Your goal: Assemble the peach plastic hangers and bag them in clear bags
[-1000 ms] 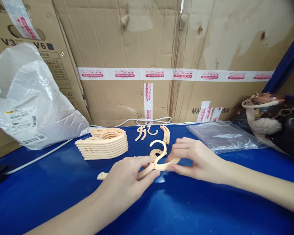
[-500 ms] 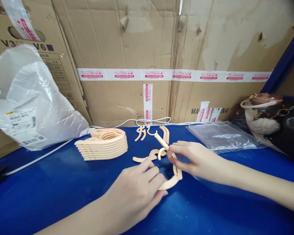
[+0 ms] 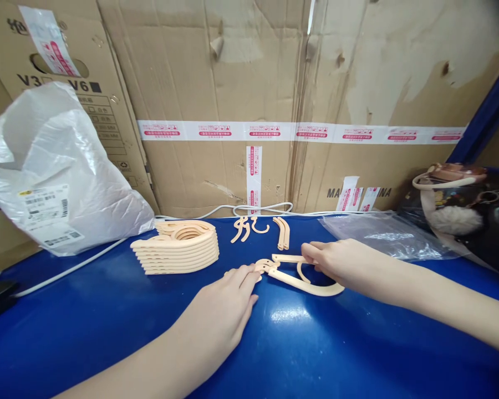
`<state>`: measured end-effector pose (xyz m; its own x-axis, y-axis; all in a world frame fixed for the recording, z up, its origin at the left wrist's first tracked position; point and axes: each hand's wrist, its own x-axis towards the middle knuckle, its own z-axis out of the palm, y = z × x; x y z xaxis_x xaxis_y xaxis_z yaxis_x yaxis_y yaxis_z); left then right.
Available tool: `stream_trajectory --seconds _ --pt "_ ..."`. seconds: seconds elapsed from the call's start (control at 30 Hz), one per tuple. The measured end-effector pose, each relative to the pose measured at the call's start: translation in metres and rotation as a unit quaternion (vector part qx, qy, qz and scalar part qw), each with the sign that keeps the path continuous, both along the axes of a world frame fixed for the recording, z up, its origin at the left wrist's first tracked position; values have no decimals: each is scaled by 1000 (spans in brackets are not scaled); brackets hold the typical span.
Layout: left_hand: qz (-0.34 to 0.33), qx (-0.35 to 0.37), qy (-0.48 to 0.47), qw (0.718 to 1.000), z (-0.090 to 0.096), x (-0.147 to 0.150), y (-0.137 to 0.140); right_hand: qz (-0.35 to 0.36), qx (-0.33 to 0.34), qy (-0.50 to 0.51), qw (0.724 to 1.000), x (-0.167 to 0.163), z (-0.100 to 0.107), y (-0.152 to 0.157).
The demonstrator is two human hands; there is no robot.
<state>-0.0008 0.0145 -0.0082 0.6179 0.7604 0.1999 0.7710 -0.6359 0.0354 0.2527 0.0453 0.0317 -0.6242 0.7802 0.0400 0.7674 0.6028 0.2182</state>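
Note:
Both hands are on peach plastic parts of a folding clothes hanger over the blue tabletop. My right hand [image 3: 332,260] is closed on the right side of the folding hanger [image 3: 301,282], pinching its upper arm near a curved hook [image 3: 303,272]. My left hand [image 3: 228,296] has its fingers closed over a hanger center piece [image 3: 266,266], which meets the left ends of the arms; the fingers hide part of it. Whether the two parts are joined there, I cannot tell. Left of the hands stands a neat stack of folded hangers [image 3: 177,255].
Behind the hands lie loose hooks [image 3: 243,227] and loose hanger arms [image 3: 281,233]. A clear plastic bag [image 3: 382,235] and a dark handbag [image 3: 482,221] are at the right. A white parcel bag [image 3: 58,172] stands left, near a white cable [image 3: 70,269]. Large cardboard boxes [image 3: 216,172] form the back.
My right hand has moved right, turning the hanger so its arms lie flatter and point left. My left hand has let go of the lower arm and taken hold of the center piece from the table.

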Motion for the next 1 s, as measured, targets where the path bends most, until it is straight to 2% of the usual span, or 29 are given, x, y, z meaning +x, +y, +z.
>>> stream_trajectory --seconds 0.13,0.2,0.3,0.4,0.5,0.57,0.7,0.87,1.0 --pt "41 -11 82 996 15 2 -3 8 57 -52 997 -4 -2 0" --pt "50 -2 104 993 16 1 -4 26 77 -23 996 -8 -3 -4" --pt "44 36 112 992 9 -3 -3 71 46 48 995 -17 -7 -14" --pt "16 95 62 993 3 -7 -1 104 35 66 992 -24 -14 -22" --pt "-6 124 -44 991 6 -9 0 119 52 71 989 -28 -19 -24" --pt "11 93 -98 991 12 -8 -1 130 63 62 988 -29 -20 -23" --pt "51 -2 -144 988 21 -5 -5 182 97 38 978 -28 -20 -24" --pt "21 -80 -156 984 20 -4 -9 228 161 31 960 -27 -25 -23" --pt "2 -116 -131 985 21 -3 -11 220 147 96 960 -26 -28 -21"
